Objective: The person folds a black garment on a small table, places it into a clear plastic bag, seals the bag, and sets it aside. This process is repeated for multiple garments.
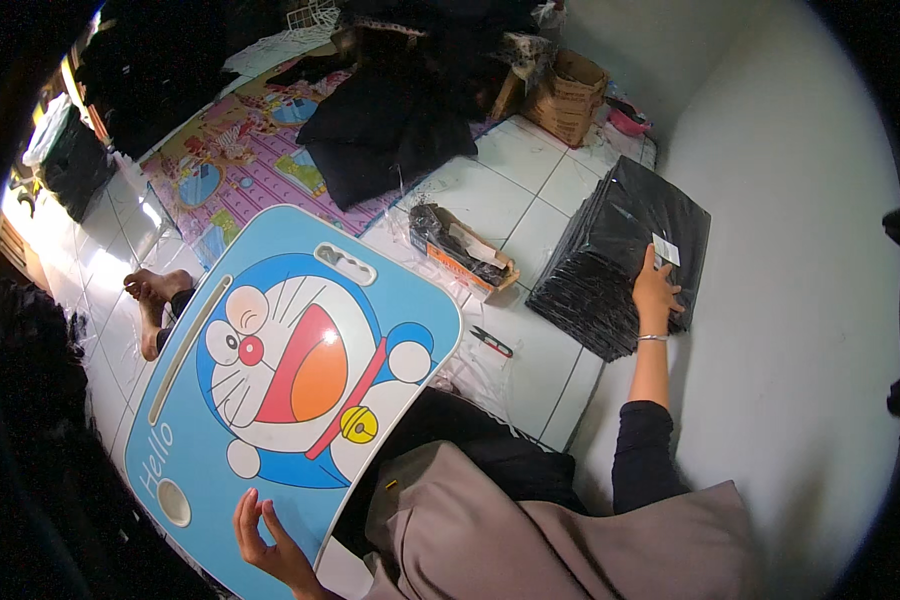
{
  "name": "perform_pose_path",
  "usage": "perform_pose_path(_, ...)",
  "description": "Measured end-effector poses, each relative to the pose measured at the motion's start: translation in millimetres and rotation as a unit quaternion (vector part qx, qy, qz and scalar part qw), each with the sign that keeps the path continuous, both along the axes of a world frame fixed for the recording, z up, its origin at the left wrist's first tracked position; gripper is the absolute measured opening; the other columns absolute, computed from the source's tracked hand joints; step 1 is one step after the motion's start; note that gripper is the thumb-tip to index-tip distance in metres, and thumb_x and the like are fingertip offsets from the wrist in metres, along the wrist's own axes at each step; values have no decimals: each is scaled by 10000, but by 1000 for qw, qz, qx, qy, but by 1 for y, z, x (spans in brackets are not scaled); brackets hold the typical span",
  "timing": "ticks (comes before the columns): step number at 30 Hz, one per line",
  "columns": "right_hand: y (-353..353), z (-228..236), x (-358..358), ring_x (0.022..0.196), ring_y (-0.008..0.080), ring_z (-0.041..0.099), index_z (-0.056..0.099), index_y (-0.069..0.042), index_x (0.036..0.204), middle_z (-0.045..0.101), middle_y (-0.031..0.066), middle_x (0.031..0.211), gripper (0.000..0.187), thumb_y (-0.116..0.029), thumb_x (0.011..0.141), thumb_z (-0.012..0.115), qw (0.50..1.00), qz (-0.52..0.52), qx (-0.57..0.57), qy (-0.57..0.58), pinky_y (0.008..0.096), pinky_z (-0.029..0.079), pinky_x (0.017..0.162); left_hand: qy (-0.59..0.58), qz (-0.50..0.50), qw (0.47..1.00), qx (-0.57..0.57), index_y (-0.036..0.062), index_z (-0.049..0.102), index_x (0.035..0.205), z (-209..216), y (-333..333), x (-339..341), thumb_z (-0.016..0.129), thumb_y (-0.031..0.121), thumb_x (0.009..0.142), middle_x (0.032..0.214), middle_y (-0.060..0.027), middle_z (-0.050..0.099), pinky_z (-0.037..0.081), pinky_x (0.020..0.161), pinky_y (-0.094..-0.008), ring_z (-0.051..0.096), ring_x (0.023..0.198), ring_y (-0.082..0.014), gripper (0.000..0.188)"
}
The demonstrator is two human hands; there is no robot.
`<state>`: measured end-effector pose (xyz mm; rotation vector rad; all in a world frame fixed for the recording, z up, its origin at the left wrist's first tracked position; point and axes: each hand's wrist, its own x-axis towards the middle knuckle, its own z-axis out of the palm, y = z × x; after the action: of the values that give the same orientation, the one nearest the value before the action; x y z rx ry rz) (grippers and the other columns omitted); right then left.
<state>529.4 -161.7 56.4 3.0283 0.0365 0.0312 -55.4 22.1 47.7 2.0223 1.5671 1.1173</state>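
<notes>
My right hand (658, 293) reaches out to a tall stack of flat black plastic-wrapped packages (610, 225) beside the wall. Its fingers are spread over the top package, one fingertip at the edge of a small white label (664, 249). Over the near edge of a light blue lap table (360, 515) with a cartoon cat printed on it, my left hand (270, 545) hovers with fingers loosely bent and apart, nothing in them. No object lies on the tabletop, which has a handle slot, a long groove and a round recess.
Thread snips (492, 342) lie on the white tiles near an open carton (460, 250) of dark material. Beyond, black cloth (380, 130) covers part of a pink patterned mat (210, 150). A brown box (564, 98) stands by the wall (790, 250). A bare foot (155, 300) shows left of the table.
</notes>
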Motion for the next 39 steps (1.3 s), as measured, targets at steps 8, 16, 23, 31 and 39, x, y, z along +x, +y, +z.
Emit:
perform_pose_path(8, -5, 71, 130, 1322, 287, 426, 479, -235, 1379, 453, 100, 1431, 558, -501, 892, 541, 959, 252, 86, 95, 475, 299, 1109, -8, 38, 998, -40, 0, 599, 1186, 11, 0, -15, 595, 33, 900, 1067, -105, 626, 486, 779, -302, 583, 849, -164, 287)
perform_pose_path(16, 27, 16, 187, 1388, 527, 93, 348, -409, 1434, 196, 37, 1568, 736, -804, 815, 291, 992, 41, 120, -21, 821, 21, 955, 20, 41, 998, -36, 0, 601, 1185, 31, 1, 8, 581, 50, 916, 1149, -118, 601, 502, 820, -322, 608, 911, -186, 274)
perform_pose_path(23, 5, -21, 221, 1392, 382, 270, 379, -288, 1444, 220, 168, 1541, 827, -807, 803, 318, 980, 119, 156, -26, 601, 114, 1130, 63, 14, 996, -61, 8, 594, 1205, 32, 1, 30, 579, 31, 910, 1197, -123, 587, 517, 804, -320, 627, 906, -186, 296)
perform_pose_path(31, 4, -35, 211, 1364, 518, 206, 370, -379, 1430, 206, 40, 1563, 799, -840, 780, 309, 981, 102, 149, -64, 787, 152, 987, 102, -4, 992, -78, 46, 627, 1184, 37, 15, 56, 608, 59, 898, 1198, -144, 605, 551, 790, -353, 650, 923, -212, 286)
perform_pose_path(39, 20, -28, 177, 1370, 498, 217, 377, -380, 1424, 210, 28, 1561, 754, -811, 809, 306, 991, 49, 91, -89, 792, 150, 986, 100, -40, 990, -90, 11, 588, 1217, 38, 21, 67, 581, 45, 915, 1217, -106, 589, 519, 814, -310, 624, 926, -179, 304)
